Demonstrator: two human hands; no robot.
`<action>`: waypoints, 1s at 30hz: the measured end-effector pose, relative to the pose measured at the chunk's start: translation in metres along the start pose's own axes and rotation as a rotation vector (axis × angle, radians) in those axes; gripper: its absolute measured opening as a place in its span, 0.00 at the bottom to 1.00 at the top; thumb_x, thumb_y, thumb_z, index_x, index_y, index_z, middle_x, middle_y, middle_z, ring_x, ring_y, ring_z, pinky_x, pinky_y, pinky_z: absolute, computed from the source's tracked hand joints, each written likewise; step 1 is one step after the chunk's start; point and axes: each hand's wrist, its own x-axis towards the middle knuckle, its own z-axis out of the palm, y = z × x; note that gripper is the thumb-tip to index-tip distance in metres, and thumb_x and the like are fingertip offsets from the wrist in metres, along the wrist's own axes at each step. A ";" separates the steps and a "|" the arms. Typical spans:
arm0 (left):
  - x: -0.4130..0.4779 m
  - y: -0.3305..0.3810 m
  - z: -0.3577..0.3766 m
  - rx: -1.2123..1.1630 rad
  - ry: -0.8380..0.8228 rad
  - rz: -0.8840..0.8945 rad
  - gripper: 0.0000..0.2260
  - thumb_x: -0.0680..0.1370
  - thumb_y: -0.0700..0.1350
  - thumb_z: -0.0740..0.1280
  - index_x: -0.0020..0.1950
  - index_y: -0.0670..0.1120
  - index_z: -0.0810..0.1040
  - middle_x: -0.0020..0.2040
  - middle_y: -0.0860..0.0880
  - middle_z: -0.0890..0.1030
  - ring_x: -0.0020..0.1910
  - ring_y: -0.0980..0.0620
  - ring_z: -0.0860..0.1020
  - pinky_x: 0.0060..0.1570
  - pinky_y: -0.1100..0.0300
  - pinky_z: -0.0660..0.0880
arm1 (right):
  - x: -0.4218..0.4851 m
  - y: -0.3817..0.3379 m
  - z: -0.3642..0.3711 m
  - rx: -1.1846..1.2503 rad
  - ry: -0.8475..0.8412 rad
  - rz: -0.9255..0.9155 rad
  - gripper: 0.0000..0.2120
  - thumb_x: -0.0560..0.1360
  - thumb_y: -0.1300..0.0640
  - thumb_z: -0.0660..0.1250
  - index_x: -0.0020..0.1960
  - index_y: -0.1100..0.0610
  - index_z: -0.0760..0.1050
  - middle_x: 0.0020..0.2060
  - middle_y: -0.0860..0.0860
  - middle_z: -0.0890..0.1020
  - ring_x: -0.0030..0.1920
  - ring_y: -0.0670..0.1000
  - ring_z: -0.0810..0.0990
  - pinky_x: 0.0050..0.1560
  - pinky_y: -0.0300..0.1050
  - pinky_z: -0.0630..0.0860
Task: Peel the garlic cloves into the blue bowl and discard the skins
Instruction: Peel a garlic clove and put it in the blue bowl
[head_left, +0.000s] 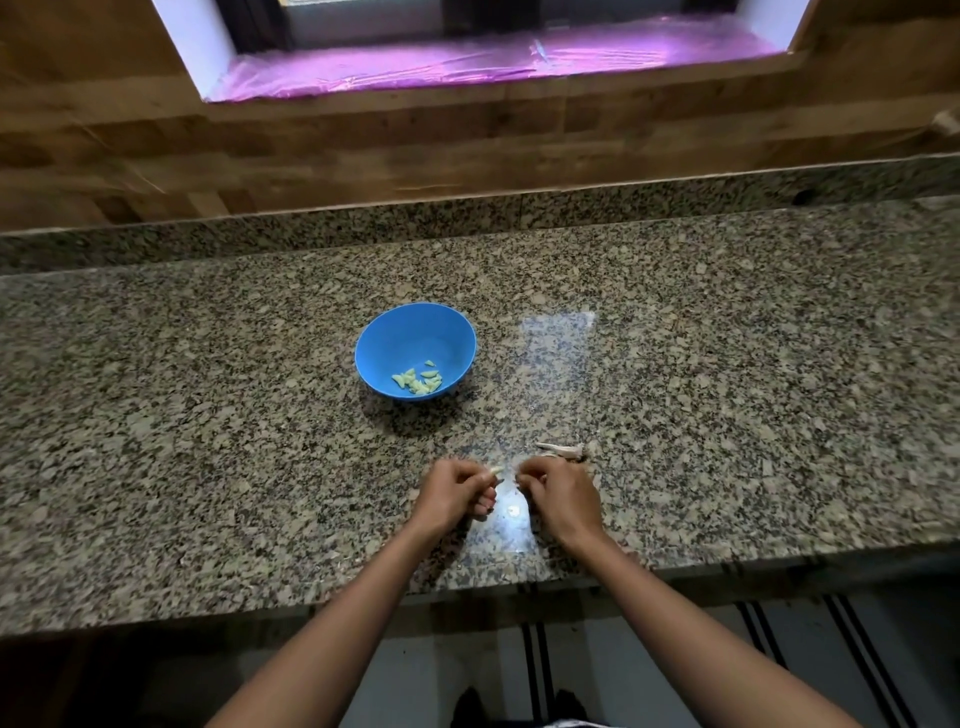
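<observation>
Granite counter (208, 415), head view, left to right:

- Blue bowl (410, 332) sits upright on the counter at about 11 o'clock from the hands, well apart from them. Peeled cloves (418, 382) are a small pale-green heap on the bowl floor, on its 6 o'clock side.
- Left hand (454, 493) is near the front edge with fingers curled in. It pinches a garlic clove (494, 471), whose pale tip pokes out toward 3 o'clock.
- Right hand (558, 499) is just beside the left, not touching it, with a small gap between the fingertips. Its fingers are curled tight toward the thumb and point at the clove. Cannot tell if there is a scrap of skin in the pinch; too small and blurred.
- Skins (561, 451) are a few pale strips lying flat on the counter at 12 to 1 o'clock of the right hand, just past the knuckles.
- Both forearms come in from 6 o'clock.
- Wood-pattern wall (363, 140) is at 12 o'clock behind the counter, with a window ledge (467, 67) under pink film above it.
</observation>
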 end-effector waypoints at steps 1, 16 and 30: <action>-0.001 0.000 0.000 0.019 -0.006 0.010 0.07 0.79 0.37 0.64 0.50 0.33 0.79 0.35 0.42 0.78 0.30 0.52 0.76 0.31 0.62 0.75 | 0.000 -0.001 0.000 -0.019 0.006 -0.015 0.09 0.76 0.61 0.64 0.54 0.53 0.80 0.45 0.48 0.84 0.41 0.45 0.81 0.41 0.40 0.79; -0.016 0.001 -0.008 0.166 0.116 0.204 0.04 0.73 0.41 0.72 0.40 0.44 0.84 0.34 0.44 0.83 0.31 0.51 0.78 0.33 0.58 0.76 | 0.007 -0.006 -0.006 0.325 -0.296 -0.049 0.08 0.77 0.57 0.65 0.41 0.57 0.80 0.37 0.56 0.82 0.35 0.50 0.77 0.43 0.52 0.76; -0.013 0.006 -0.002 0.497 0.217 0.416 0.06 0.77 0.43 0.67 0.43 0.45 0.83 0.33 0.51 0.80 0.28 0.60 0.74 0.28 0.70 0.69 | 0.013 -0.024 -0.008 0.564 -0.100 0.107 0.06 0.75 0.57 0.67 0.42 0.57 0.81 0.29 0.49 0.79 0.26 0.43 0.71 0.28 0.37 0.69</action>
